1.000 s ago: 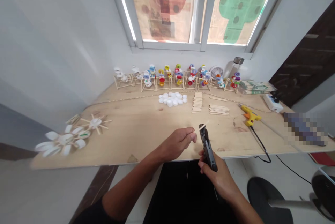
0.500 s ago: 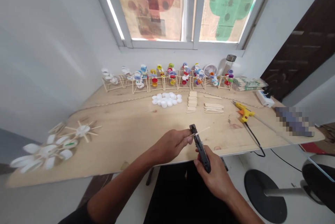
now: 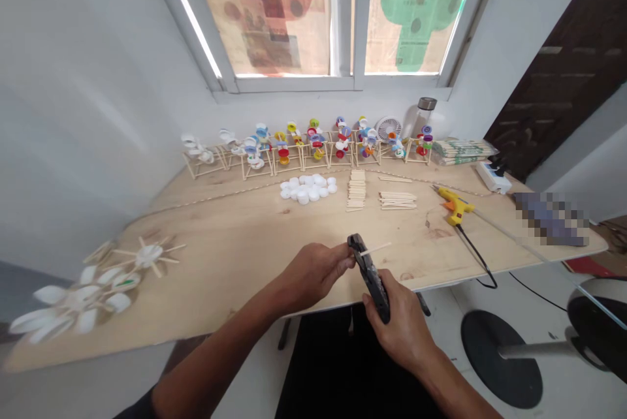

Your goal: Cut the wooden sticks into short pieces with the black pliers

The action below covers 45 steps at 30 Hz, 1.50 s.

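Observation:
My left hand is closed, pinching one end of a thin wooden stick between thumb and fingers. The stick runs across the head of a dark pliers-like tool, and its free end points right. My right hand is wrapped round that tool's handles, with the head tilted up and to the left, touching or nearly touching my left fingertips. Whether the jaws press on the stick cannot be made out. Beyond my hands lie a stack of wooden sticks, a second stick pile and a cluster of white bottle caps.
Wooden frames with coloured cap wheels line the back of the table. A yellow glue gun with its cord is at right, near a white power strip. White cap-and-stick wheels lie at left. A stool base stands below right.
The tool's head has shifted slightly left and turned a little, with the stick still across it. Both hands keep their holds. The whole view has shifted slightly.

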Motion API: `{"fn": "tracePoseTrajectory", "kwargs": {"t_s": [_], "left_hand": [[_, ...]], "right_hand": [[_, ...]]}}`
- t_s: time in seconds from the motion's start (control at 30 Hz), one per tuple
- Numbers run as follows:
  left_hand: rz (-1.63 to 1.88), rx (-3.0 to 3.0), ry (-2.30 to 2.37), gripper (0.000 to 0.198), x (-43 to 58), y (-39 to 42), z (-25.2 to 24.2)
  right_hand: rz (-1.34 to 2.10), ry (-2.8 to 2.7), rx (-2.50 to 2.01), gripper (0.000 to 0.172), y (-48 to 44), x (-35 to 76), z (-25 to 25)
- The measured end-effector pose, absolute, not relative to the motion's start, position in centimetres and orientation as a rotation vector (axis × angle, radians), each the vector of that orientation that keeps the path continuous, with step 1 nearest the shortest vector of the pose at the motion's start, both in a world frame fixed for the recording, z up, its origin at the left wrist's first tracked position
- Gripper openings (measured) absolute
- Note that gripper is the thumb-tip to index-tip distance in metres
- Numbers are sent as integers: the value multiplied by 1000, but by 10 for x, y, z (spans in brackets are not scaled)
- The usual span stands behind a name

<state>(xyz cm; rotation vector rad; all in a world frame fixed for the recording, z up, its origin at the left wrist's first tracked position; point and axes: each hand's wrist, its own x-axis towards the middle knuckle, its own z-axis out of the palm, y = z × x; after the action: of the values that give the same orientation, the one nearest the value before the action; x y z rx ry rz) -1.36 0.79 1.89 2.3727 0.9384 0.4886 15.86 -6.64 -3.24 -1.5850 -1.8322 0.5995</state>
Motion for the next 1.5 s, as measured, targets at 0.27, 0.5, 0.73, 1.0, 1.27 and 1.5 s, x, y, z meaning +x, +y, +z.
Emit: {"fn": "tracePoseTrajectory", "kwargs": {"t_s": [0.27,0.5,0.73,1.0,1.27,1.5], "left_hand": [[482,2230,760,27,-14,12,24],[412,2197,710,30,-17,15,26],[419,2200,708,30,-18,15,30],[422,2221,712,29,-18,16,30],[414,2307,766,29,-15,19,29],[406,2327,767,29,-12,24,22]], "right_hand": [[567,-1850,-1593,18,-66,157,-32],[564,-1870,-1553,20,-67,157,-31],[523,-1869,-1573,13,-68,156,-33],[478,-1851,-1623,6,-69,153,-41],[522,-1843,-1663,9,-69,151,-43],[549,-1814,-1700,13,-66,152,-48]]}}
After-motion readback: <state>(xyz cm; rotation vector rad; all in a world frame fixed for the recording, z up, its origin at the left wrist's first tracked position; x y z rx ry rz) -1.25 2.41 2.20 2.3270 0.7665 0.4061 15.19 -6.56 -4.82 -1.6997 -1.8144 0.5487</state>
